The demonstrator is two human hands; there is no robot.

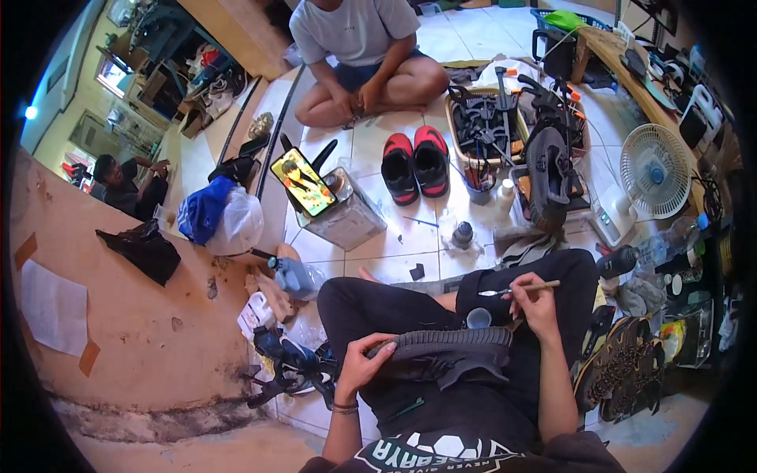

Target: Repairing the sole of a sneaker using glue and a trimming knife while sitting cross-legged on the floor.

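Across my lap lies a dark grey shoe [449, 351], its ribbed sole edge facing up. My left hand [365, 363] is closed around one end of it. In my right hand [536, 306] is a brush [544, 286] with a wooden handle and a whitish tip pointing left, held between thumb and fingers above the shoe's other end. A small translucent cup [479, 318] sits just beyond the shoe, beside my right hand; what supports it I cannot tell.
Ahead are red-and-black shoes [415, 165], a metal can [344, 217] with a phone [303, 182] on it, and a seated person [359, 63]. To the right stand a tool basket [487, 126], a fan [656, 171] and brown sandals [623, 370]. A wall [142, 331] bounds the left.
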